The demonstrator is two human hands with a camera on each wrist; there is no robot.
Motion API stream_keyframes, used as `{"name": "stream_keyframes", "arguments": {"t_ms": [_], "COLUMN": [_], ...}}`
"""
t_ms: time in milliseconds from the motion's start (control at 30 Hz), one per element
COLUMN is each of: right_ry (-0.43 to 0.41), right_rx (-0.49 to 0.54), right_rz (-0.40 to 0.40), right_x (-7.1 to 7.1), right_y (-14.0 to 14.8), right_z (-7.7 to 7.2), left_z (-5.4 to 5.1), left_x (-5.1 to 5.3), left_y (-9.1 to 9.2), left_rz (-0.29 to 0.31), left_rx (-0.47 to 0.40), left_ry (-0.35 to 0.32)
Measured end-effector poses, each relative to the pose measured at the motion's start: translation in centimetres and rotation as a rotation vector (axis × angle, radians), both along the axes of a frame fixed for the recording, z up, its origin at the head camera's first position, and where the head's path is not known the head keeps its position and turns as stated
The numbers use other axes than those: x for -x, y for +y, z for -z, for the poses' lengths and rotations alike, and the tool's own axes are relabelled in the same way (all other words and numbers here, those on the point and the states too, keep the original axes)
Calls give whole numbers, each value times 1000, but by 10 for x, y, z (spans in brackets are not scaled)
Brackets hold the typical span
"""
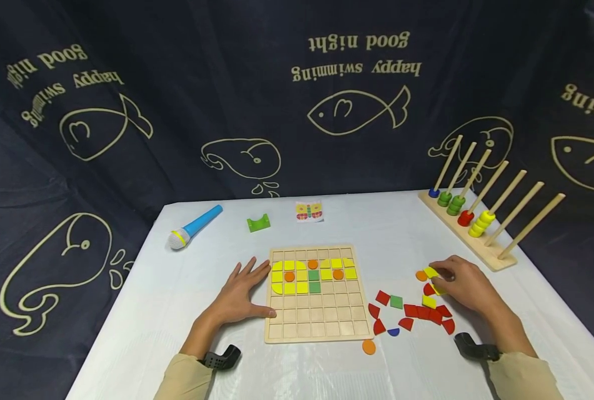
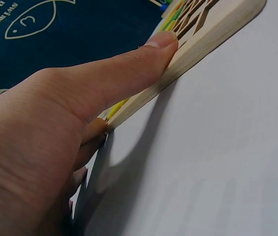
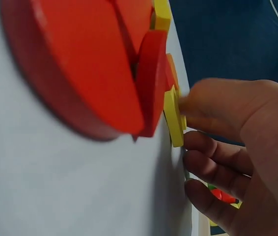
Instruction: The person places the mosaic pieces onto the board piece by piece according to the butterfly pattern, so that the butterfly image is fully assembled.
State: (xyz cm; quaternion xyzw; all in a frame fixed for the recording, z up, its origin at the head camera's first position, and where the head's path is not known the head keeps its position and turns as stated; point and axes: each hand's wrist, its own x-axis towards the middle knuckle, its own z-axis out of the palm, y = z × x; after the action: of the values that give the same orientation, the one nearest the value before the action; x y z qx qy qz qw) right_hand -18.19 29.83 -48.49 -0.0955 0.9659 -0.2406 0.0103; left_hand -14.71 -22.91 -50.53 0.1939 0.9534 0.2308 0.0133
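My left hand (image 1: 239, 294) rests at the left edge of a wooden grid board (image 1: 302, 330), fingers spread along its side and thumb on the rim. Yellow tiles (image 1: 302, 287), orange discs (image 1: 338, 274) and green squares (image 1: 314, 287) fill cells in the board's upper rows. Over to the right, my right hand (image 1: 464, 280) reaches down among loose yellow pieces (image 1: 429, 301), fingers bent. In the right wrist view, its blurred thumb is against a yellow piece (image 3: 173, 118); whether the fingers pinch it is unclear.
Loose red pieces (image 1: 423, 313), a green square (image 1: 396, 301) and a blue half-disc (image 1: 393, 332) lie right of the board. A peg stacker (image 1: 489, 254) stands at the far right. Behind the board are a toy microphone (image 1: 199, 222), a green block (image 1: 259, 223) and a butterfly picture card (image 1: 309, 211).
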Motion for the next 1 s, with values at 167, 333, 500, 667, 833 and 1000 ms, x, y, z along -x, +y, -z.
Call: {"name": "stream_keyframes", "arguments": {"t_ms": [167, 333, 500, 667, 833, 1000], "right_ry": [-3, -4, 29, 33, 35, 75], "right_rx": [1, -1, 20, 57, 69, 70], "right_rz": [8, 2, -17, -44, -84, -122], "right_x": [1, 2, 1, 2, 2, 2], "right_y": [-3, -6, -12, -25, -43, -64], "right_z": [2, 3, 0, -1, -1, -1], "left_z": [1, 2, 0, -1, 0, 0], "left_x": [0, 0, 0, 0, -1, -1], "left_y": [-1, 0, 1, 1, 1, 0], "left_rz": [-4, -4, 0, -4, -5, -3], "left_rx": [3, -1, 1, 6, 6, 13], "left_ry": [-5, -6, -8, -12, -6, -2]}}
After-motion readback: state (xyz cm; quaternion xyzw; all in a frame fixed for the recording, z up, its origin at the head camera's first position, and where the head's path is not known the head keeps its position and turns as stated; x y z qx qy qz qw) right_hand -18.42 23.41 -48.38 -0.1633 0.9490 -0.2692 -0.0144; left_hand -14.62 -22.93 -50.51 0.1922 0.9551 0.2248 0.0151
